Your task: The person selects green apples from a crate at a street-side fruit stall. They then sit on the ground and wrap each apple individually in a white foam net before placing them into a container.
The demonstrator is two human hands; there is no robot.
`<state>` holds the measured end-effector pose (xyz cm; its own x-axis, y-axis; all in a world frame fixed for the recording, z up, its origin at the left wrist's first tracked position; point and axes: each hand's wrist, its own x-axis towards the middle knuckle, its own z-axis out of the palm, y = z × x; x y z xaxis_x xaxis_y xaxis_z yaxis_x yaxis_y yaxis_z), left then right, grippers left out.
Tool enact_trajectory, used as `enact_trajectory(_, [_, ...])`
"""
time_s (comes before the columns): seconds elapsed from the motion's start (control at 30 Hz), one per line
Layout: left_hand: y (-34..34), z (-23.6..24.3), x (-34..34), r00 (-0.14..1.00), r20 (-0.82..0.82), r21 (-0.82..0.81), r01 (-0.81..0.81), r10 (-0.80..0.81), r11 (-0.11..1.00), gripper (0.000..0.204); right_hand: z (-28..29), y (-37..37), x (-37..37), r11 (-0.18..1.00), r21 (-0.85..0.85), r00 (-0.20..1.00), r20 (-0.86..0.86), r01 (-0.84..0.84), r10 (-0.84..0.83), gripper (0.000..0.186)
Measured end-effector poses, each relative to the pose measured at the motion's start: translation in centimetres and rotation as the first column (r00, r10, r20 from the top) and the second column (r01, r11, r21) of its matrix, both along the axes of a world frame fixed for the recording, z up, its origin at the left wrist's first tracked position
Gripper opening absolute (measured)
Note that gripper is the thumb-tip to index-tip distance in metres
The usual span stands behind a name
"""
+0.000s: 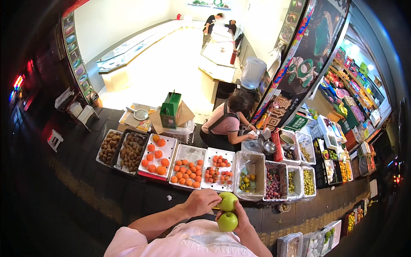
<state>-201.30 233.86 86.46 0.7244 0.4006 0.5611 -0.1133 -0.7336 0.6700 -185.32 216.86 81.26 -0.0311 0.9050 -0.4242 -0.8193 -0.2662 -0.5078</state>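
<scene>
Two green apples rest in my right hand [243, 219], one above the other. The upper apple [227, 201] sits against my fingers, and the lower apple [227, 222] lies nearer my shirt. From the left, my left hand [200, 202] reaches to the upper apple's side with its fingers bent and drawn together. The fingertips touch or nearly touch the apple's skin; whether anything small is pinched there is hidden.
A row of fruit crates stands ahead: kiwis [130, 152], orange fruit [161, 170], small tomatoes [209, 174] and grapes [274, 182]. Behind them a person [227, 124] crouches beside a metal bowl [269, 147]. Wrapped crates [289, 245] stand at lower right.
</scene>
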Motion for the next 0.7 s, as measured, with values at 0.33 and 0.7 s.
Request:
enact_trajectory(0.33, [-4.0, 1.7, 1.5, 1.0, 0.012, 0.332, 0.015, -0.02, 0.943, 0.009, -0.2, -5.0, 0.9, 0.996, 0.079, 0.998, 0.046, 0.03, -0.034, 0.079])
enact_trajectory(0.7, [-12.2, 1.6, 9.4, 0.994, -0.032, 0.362, 0.109, -0.105, 0.926, 0.012, 0.0, -13.8, 7.8, 0.987, 0.15, 0.997, -0.065, 0.056, -0.046, 0.076])
